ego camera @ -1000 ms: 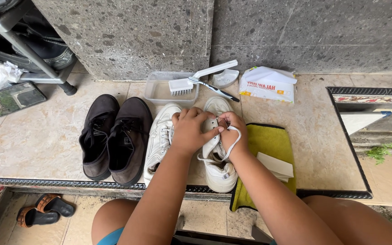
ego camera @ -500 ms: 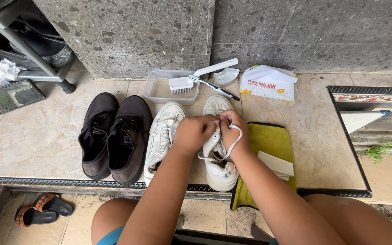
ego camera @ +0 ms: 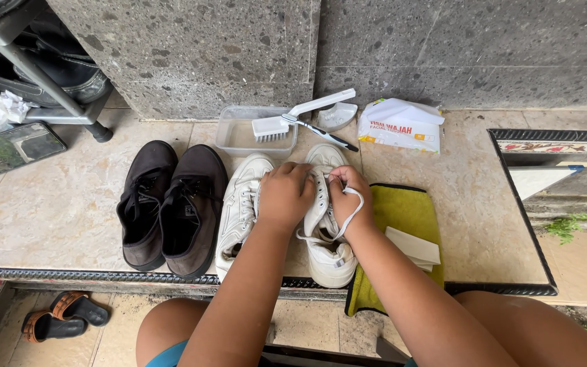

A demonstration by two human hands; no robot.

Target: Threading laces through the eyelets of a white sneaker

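— What are the hands doing?

— Both hands are sitting on a white shoe [ego camera: 326, 231]. It is lying on the tan tile floor [ego camera: 56, 211], just in front of the person's knees, with its toe pointing at the stone wall [ego camera: 443, 47].

— What is the left hand holding?

— The left hand [ego camera: 285, 197] is lying curled over the top of the shoe, near the laces. I cannot tell if it is pinching anything, because the fingers are hiding under the hand.

— And the right hand?

— The right hand [ego camera: 349, 197] is closing on a white lace [ego camera: 351, 214]. The lace is looping out from the fingers and going back down to the shoe.

— What is lying next to it?

— Another white shoe [ego camera: 239, 211] is touching it on the left. Two dark brown shoes [ego camera: 168, 204] are sitting past that one. A yellow cloth [ego camera: 409, 217] is lying on the right, with a folded white paper [ego camera: 416, 248] on top.

— And behind the shoes?

— A clear tub [ego camera: 239, 136] is sitting near the wall with a white brush [ego camera: 293, 119] resting across it. A white packet of wipes [ego camera: 402, 126] is lying to the right of that.
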